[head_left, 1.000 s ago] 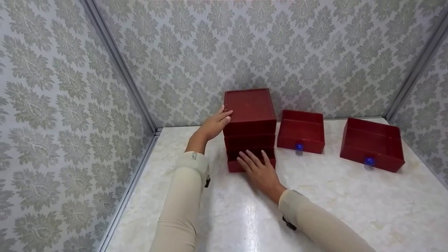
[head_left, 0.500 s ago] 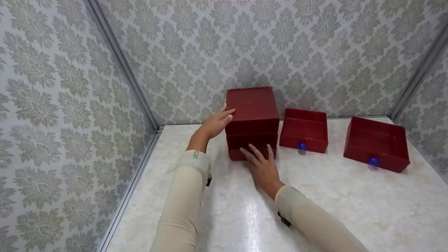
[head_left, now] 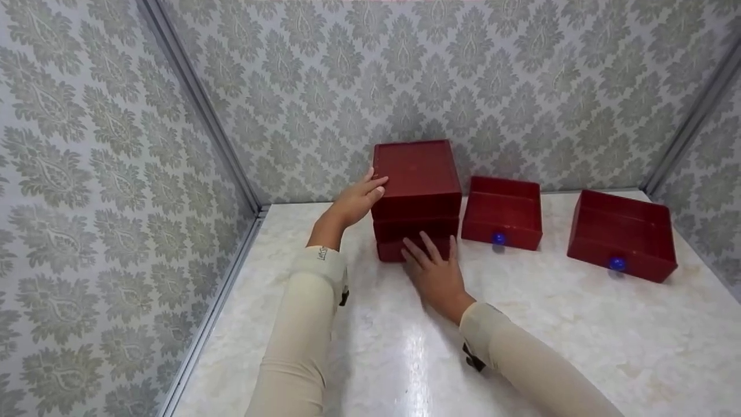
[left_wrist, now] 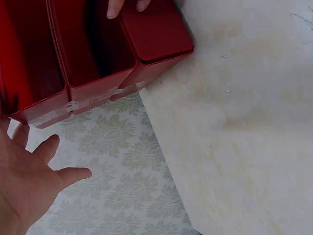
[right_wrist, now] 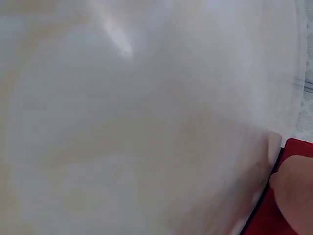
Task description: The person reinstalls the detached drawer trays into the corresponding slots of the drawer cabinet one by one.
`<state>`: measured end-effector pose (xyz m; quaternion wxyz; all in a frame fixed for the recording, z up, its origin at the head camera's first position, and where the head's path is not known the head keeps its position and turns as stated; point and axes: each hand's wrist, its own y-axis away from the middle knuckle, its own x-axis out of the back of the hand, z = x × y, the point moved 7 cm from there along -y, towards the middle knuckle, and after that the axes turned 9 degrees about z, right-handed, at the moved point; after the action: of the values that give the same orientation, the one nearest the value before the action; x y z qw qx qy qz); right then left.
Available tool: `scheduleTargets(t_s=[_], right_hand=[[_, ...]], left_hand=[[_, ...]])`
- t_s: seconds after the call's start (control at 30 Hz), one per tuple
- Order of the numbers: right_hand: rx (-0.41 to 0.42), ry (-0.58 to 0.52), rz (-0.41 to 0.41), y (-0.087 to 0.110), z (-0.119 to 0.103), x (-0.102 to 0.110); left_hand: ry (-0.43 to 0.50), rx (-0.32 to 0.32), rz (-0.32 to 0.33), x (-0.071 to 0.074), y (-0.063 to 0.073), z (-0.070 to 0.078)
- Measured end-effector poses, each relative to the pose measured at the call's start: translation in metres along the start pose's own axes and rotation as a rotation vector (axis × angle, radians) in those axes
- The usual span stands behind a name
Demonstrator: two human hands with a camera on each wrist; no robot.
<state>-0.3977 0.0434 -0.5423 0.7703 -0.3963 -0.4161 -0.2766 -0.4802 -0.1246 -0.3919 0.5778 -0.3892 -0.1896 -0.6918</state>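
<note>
A dark red drawer cabinet point(head_left: 417, 168) stands near the back wall, with its two upper slots open at the front. My left hand point(head_left: 353, 202) rests against its upper left edge, fingers extended. In the left wrist view that hand point(left_wrist: 29, 181) shows spread fingers beside the cabinet's side, which carries a strip of clear tape. The bottom drawer point(left_wrist: 156, 34) sits in the lowest slot, its front about flush. My right hand point(head_left: 437, 278) touches that drawer's front with straight, spread fingers. Part of the right hand point(right_wrist: 296, 196) appears at the right wrist view's corner.
Two red drawers with blue knobs lie on the marbled white table point(head_left: 550, 336) to the right: a nearer-to-cabinet drawer point(head_left: 502, 208) and a far-right drawer point(head_left: 622, 234). Patterned wall panels point(head_left: 324, 87) enclose the back and sides.
The bottom drawer has slid back into the cabinet, with my right hand following it at its front. My left hand has stayed at the cabinet's upper left edge.
</note>
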Motion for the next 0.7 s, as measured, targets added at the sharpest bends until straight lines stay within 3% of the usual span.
scheduleTargets(t_s=[0.13,0.3,0.4,0.47,0.53,0.7], right_hand=[[0.027,-0.057,0.205,0.008,0.020,0.023],[0.179,0.032,0.494,0.026,0.055,0.048],[0.211,0.104,0.558,0.032,0.086,0.051],[0.179,0.127,0.532,0.034,0.111,0.049],[0.117,0.127,0.452,0.033,0.137,0.043],[-0.120,0.009,0.089,0.038,0.188,0.008]], left_hand=[[-0.009,-0.007,0.008,0.001,-0.001,0.000],[0.018,0.011,-0.007,-0.001,-0.001,0.000],[0.023,0.019,-0.021,-0.003,0.000,0.000],[0.018,0.019,-0.023,-0.003,0.000,0.000],[0.015,0.021,-0.025,-0.003,0.000,0.000],[0.012,0.019,-0.019,-0.003,-0.001,-0.002]])
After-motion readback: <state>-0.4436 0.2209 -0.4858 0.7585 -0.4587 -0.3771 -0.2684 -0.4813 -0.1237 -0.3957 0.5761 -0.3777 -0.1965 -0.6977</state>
